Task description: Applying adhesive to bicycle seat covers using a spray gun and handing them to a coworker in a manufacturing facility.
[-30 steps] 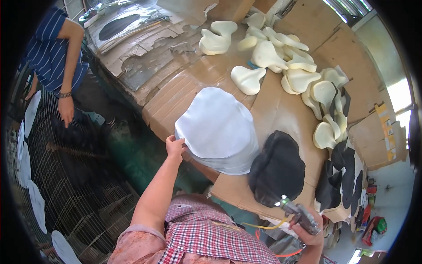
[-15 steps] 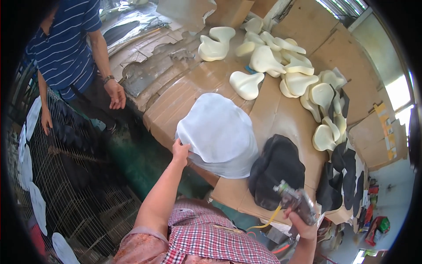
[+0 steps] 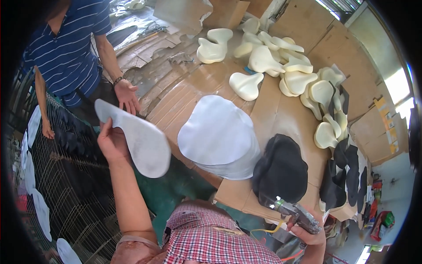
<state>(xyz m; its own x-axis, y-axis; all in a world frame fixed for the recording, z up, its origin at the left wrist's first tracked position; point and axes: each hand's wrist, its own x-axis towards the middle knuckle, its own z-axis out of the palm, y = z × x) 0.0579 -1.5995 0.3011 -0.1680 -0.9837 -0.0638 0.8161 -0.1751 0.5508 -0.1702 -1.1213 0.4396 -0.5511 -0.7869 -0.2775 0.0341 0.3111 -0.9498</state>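
Observation:
A flat, light grey saddle-shaped cover piece (image 3: 147,145) is raised off to the left, with my left hand (image 3: 113,141) pinching it near its narrow end. My right hand (image 3: 311,234) grips a metal spray gun (image 3: 300,215) at the table's near edge. Yellow and orange-red hoses hang below the gun. Between my hands lies a tall stack of white cover pieces (image 3: 215,132). Right of it, just beyond the gun's nozzle, sits a stack of black cover pieces (image 3: 281,169).
Cardboard (image 3: 171,114) covers the table. Cream foam saddle pads (image 3: 266,61) are heaped at its far right; black pieces (image 3: 332,185) hang along the right edge. A wire rack (image 3: 83,189) with cover pieces stands left. A co-worker's open hand (image 3: 127,94) is close beyond the raised piece.
My left hand has lifted a piece off the white stack and swung it left. My right hand with the spray gun moved slightly right and down. The co-worker's hand shifted right.

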